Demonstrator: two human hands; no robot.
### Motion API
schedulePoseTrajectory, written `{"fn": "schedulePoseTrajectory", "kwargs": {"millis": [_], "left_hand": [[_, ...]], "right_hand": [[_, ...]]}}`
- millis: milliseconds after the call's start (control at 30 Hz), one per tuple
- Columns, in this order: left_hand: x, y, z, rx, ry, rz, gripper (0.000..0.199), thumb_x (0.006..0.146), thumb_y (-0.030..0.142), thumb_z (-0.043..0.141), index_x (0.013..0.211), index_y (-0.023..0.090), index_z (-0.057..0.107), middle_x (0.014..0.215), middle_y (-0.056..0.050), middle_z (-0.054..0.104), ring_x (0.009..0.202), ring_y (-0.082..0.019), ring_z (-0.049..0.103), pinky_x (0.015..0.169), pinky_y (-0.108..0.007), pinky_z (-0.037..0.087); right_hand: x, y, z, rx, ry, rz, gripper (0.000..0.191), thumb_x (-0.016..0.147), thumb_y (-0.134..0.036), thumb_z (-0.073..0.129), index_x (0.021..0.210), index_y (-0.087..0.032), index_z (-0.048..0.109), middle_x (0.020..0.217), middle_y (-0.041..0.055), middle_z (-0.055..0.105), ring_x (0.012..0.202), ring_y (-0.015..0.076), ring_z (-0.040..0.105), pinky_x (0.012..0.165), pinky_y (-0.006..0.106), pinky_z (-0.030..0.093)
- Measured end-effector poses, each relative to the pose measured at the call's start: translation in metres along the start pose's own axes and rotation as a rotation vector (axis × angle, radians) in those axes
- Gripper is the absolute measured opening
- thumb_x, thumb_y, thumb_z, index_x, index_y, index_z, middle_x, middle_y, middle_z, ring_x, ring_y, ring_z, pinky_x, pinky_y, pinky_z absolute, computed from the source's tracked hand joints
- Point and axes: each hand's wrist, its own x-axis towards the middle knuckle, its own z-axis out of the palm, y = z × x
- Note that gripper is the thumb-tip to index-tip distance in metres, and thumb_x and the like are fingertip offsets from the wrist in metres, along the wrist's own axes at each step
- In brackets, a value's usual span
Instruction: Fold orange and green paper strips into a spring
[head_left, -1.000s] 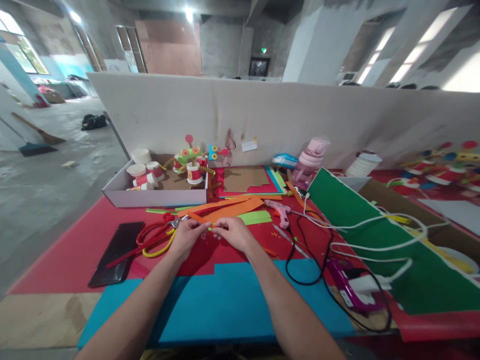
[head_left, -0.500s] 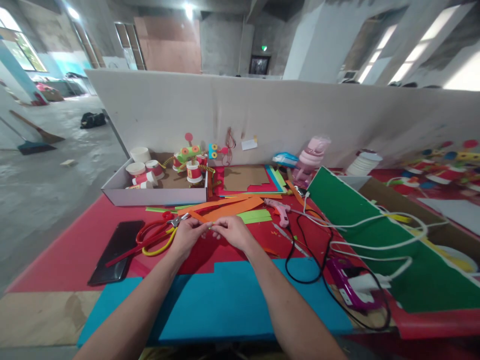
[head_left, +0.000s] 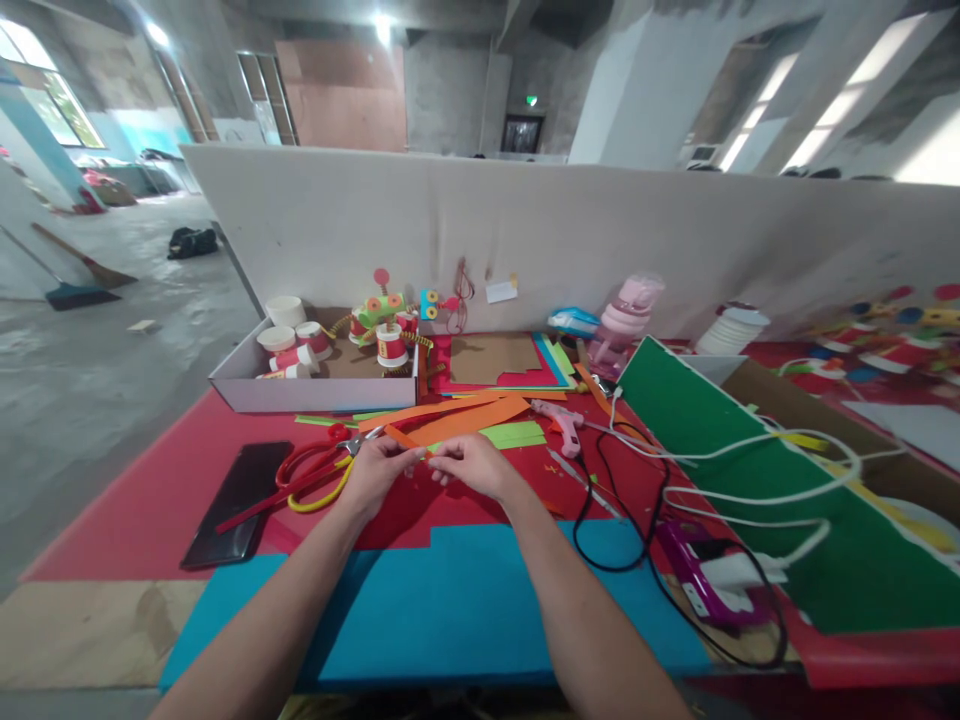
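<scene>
My left hand (head_left: 375, 476) pinches an orange paper strip (head_left: 400, 436) between thumb and fingers at the middle of the table. Close beside it, my right hand (head_left: 471, 468) has its thumb and fingers pressed together near the strip's end; a tiny greenish bit shows between the hands, too small to name. Scissors with red and yellow handles (head_left: 319, 484) lie left of my left hand. Beyond the hands are orange paper pieces (head_left: 472, 420) and light green paper (head_left: 516, 434). A pink glue gun (head_left: 561, 424) rests to the right of them.
A black phone (head_left: 238, 505) lies at the left. Behind stands a white box (head_left: 322, 394) with cups and a paper-cup figure (head_left: 390, 344). On the right are cables, a purple power strip (head_left: 705, 575) and a green box (head_left: 720, 480). Blue board (head_left: 450, 610) lies in front.
The fingertips have shifted slightly, and the right hand's fingers look a little more curled. The whole view has moved slightly; the objects on the table look the same.
</scene>
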Motion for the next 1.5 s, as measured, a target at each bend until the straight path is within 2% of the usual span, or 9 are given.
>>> {"fn": "schedulePoseTrajectory", "kwargs": {"millis": [100,300,500,633,900,1000,1133,1267,1500], "left_hand": [[0.0,-0.002,0.0,0.002,-0.004,-0.037,0.034,0.057,0.04,0.085,0.052,0.014,0.063,0.049,0.0,0.059,0.05,-0.01,0.049,0.052,-0.023,0.036],[0.001,0.0,-0.004,-0.042,-0.029,-0.024,0.032,0.06,0.04,0.084,0.057,0.015,0.065,0.051,0.0,0.06,0.05,-0.01,0.05,0.053,-0.023,0.039],[0.002,-0.001,-0.002,-0.048,-0.036,-0.019,0.033,0.059,0.038,0.084,0.054,0.015,0.061,0.051,0.001,0.059,0.049,-0.009,0.048,0.051,-0.022,0.036],[0.003,-0.001,-0.005,-0.064,0.007,0.001,0.03,0.063,0.036,0.082,0.055,0.015,0.062,0.049,0.002,0.057,0.048,-0.008,0.047,0.052,-0.022,0.037],[0.007,0.01,-0.019,-0.194,0.113,0.024,0.027,0.06,0.036,0.084,0.062,0.014,0.067,0.055,0.001,0.059,0.051,-0.008,0.049,0.053,-0.022,0.038],[0.008,0.013,-0.026,-0.28,0.152,0.032,0.029,0.06,0.037,0.084,0.066,0.014,0.069,0.058,0.001,0.059,0.055,-0.009,0.05,0.055,-0.022,0.04],[0.005,0.012,-0.02,-0.241,0.032,-0.03,0.031,0.065,0.041,0.081,0.075,0.013,0.071,0.063,0.0,0.062,0.055,-0.009,0.051,0.056,-0.022,0.04],[0.002,0.006,-0.008,-0.085,-0.087,-0.01,0.029,0.064,0.037,0.082,0.061,0.014,0.065,0.054,0.001,0.058,0.052,-0.008,0.049,0.055,-0.022,0.037],[0.006,0.008,-0.015,-0.108,0.081,0.043,0.032,0.064,0.04,0.082,0.057,0.016,0.062,0.052,0.001,0.057,0.052,-0.01,0.049,0.055,-0.023,0.038]], "right_hand": [[0.001,0.002,0.0,-0.016,0.029,-0.038,0.013,0.081,-0.027,0.067,0.081,-0.015,0.073,0.07,0.0036,0.073,0.064,0.0137,0.067,0.063,0.023,0.05],[0.001,0.0,0.002,-0.017,0.046,0.017,0.012,0.082,-0.022,0.065,0.073,-0.015,0.069,0.063,0.0024,0.07,0.056,0.0117,0.062,0.054,0.021,0.046],[0.002,0.002,0.006,-0.042,0.091,-0.046,0.01,0.082,-0.024,0.066,0.076,-0.016,0.07,0.067,0.0025,0.071,0.06,0.0125,0.064,0.055,0.021,0.047],[0.0,-0.002,0.006,-0.03,0.103,0.025,0.012,0.081,-0.024,0.067,0.072,-0.016,0.068,0.062,0.0021,0.069,0.053,0.0114,0.061,0.047,0.019,0.044],[-0.002,0.0,0.001,0.001,0.043,0.028,0.016,0.08,-0.025,0.069,0.067,-0.016,0.065,0.059,0.0015,0.067,0.052,0.0111,0.06,0.05,0.02,0.046],[0.0,0.001,0.001,0.019,0.081,0.018,0.016,0.08,-0.025,0.069,0.067,-0.016,0.066,0.06,0.0023,0.068,0.054,0.0114,0.061,0.052,0.021,0.047],[0.002,0.001,0.006,0.111,0.122,-0.008,0.018,0.081,-0.03,0.068,0.07,-0.016,0.067,0.064,0.0027,0.069,0.056,0.0116,0.063,0.055,0.022,0.049],[0.003,0.002,0.013,0.104,0.087,-0.028,0.019,0.081,-0.033,0.069,0.073,-0.016,0.068,0.064,0.002,0.069,0.056,0.0114,0.063,0.056,0.022,0.048],[0.004,0.0,0.008,0.201,-0.014,0.152,0.051,0.097,-0.053,0.041,0.078,-0.013,0.067,0.063,0.0068,0.069,0.05,0.0123,0.061,0.051,0.023,0.047]]}}
